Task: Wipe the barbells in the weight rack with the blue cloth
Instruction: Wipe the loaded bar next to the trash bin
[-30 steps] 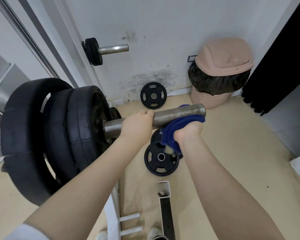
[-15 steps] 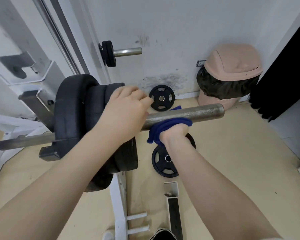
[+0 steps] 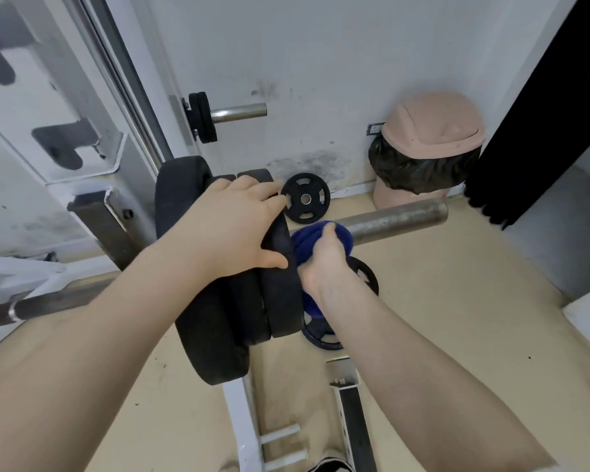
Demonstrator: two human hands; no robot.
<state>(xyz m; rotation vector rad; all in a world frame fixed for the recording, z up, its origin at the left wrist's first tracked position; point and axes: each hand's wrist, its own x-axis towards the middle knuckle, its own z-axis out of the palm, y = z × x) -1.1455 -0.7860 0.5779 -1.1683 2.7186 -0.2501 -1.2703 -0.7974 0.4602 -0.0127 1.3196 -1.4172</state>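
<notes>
A barbell lies across the white rack, its grey steel sleeve (image 3: 395,219) pointing right and its thin bar (image 3: 48,303) running off to the left. Three black weight plates (image 3: 229,321) sit on the sleeve. My left hand (image 3: 232,229) grips the top rim of the outermost plate. My right hand (image 3: 324,260) holds the blue cloth (image 3: 321,240) wrapped around the sleeve, right against the outer plate. The sleeve under the cloth is hidden.
A second barbell end (image 3: 235,112) with small plates sits higher on the rack near the wall. Two loose black plates (image 3: 305,198) (image 3: 365,277) lie on the beige floor. A pink bin (image 3: 430,137) stands at the wall. White rack feet (image 3: 242,413) are below.
My left hand moved off the sleeve onto the outer plate's rim. My right hand slid the cloth leftward along the sleeve, up to the plates. The view shifted left.
</notes>
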